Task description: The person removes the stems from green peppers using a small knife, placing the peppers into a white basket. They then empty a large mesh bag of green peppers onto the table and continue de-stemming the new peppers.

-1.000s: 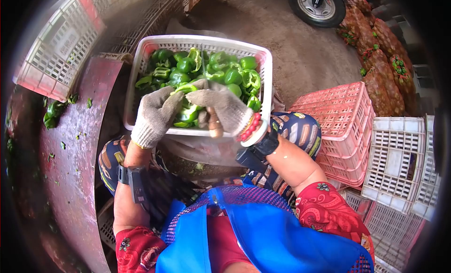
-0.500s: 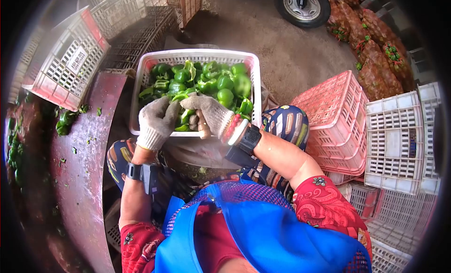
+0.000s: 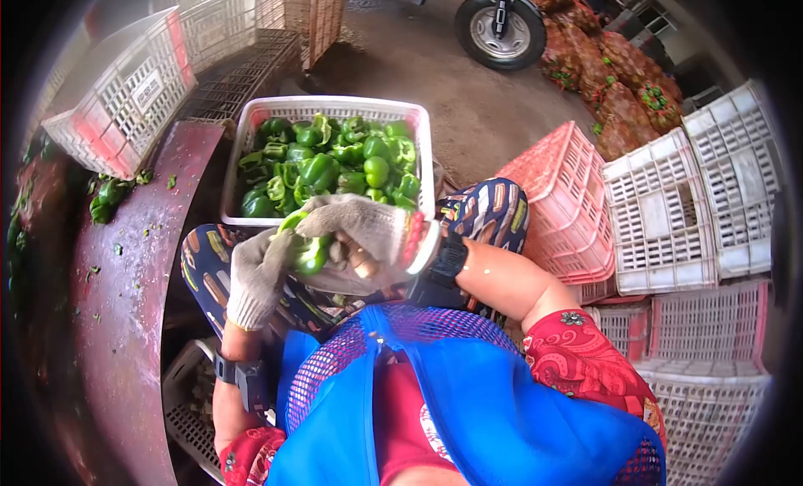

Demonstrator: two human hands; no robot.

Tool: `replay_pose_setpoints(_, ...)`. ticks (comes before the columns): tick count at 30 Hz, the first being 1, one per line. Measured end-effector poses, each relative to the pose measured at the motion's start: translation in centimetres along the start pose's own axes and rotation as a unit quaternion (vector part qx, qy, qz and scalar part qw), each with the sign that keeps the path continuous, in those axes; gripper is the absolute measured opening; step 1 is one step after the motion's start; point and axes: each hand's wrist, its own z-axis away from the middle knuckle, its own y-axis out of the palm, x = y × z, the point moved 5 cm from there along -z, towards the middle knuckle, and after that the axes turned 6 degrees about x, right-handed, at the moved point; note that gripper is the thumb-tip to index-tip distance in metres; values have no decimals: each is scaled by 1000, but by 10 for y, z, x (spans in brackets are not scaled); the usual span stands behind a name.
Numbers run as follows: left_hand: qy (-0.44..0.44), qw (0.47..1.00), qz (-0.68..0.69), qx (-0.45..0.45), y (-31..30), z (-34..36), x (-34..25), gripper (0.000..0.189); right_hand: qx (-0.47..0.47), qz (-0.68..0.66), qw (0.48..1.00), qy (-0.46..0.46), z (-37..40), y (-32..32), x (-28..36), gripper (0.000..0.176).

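Note:
In front of my lap, my left hand [image 3: 258,273], in a grey-white knit glove, is closed around a green bell pepper [image 3: 312,256]. My gloved right hand [image 3: 355,222] curls against the pepper's upper side. A short wooden handle [image 3: 362,263] sticks out below its fingers; the tool's other end is hidden, so its kind does not show. Just beyond both hands stands a white plastic crate [image 3: 335,106] holding many green bell peppers [image 3: 318,170], some of them cut open.
On the left runs a reddish metal surface [image 3: 125,294] with pepper scraps, and a white-and-red crate [image 3: 125,93] beside it. Stacked pink crates [image 3: 560,206] and white crates [image 3: 661,218] stand right. Farther off are a wheel [image 3: 502,30] and filled net sacks [image 3: 627,93].
Both hands have drawn back from over the crate toward my lap, bringing a green bell pepper, now clearly visible between them. The view has shifted slightly.

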Motion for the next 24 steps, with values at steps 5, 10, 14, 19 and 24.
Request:
replay_pose_setpoints(5,64,996,-37,-48,12,-5,14,38,-28,-81,995,-56,-10,-8,-13,18)
replay_pose_setpoints(10,202,933,-285,-85,30,-37,-14,24,-54,-123,991,28,4,-41,-7,25)
replay_pose_setpoints(14,325,864,-370,-109,49,-57,-61,25,2,-149,988,47,-3,-46,-26,28)
replay_pose_setpoints(19,0,980,-112,-165,-52,-21,-50,23,-144,319,934,-71,-5,-136,7,40)
replay_pose_setpoints(24,-482,708,-493,156,-148,74,10,53,-145,707,693,-4,-14,-200,39,35)
